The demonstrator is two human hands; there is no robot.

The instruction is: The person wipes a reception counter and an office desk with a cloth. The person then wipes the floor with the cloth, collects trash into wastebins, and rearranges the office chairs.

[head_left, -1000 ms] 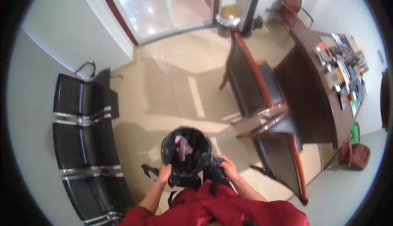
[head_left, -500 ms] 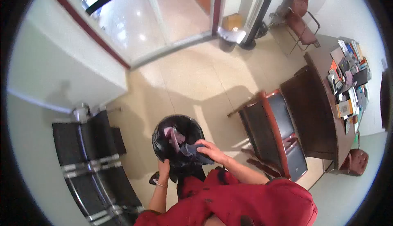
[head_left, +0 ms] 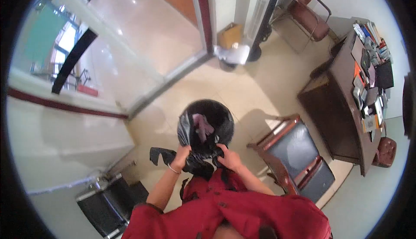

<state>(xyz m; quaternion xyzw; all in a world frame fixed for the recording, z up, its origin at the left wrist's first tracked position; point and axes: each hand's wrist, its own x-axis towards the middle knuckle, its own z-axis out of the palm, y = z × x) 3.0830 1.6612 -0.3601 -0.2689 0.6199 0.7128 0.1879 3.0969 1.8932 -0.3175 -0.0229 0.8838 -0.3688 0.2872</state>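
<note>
A round black trash bin (head_left: pixel 230 128) lined with a black plastic bag (head_left: pixel 184 128) is in front of me, with crumpled pink material (head_left: pixel 203 126) inside it. My left hand (head_left: pixel 183 156) is closed on the bag at the near left of the rim, and loose black plastic (head_left: pixel 162 156) sticks out beside the wrist. At the near right of the rim, my right hand (head_left: pixel 229 157) has its fingers closed on the bag too. I cannot make out the dark cloth-like piece among the black plastic.
Wooden-framed chairs with dark seats (head_left: pixel 288 143) stand to the right, before a brown desk (head_left: pixel 320 109) loaded with papers. Black seating (head_left: pixel 104 208) lies at the lower left. A glass door (head_left: pixel 151 40), a second bin (head_left: pixel 226 65) and a brown chair (head_left: pixel 307 18) are farther off.
My right hand has let go of the dark cloth-like piece and moved to the bag's near right edge. The view has turned, and the bin appears farther right and higher.
</note>
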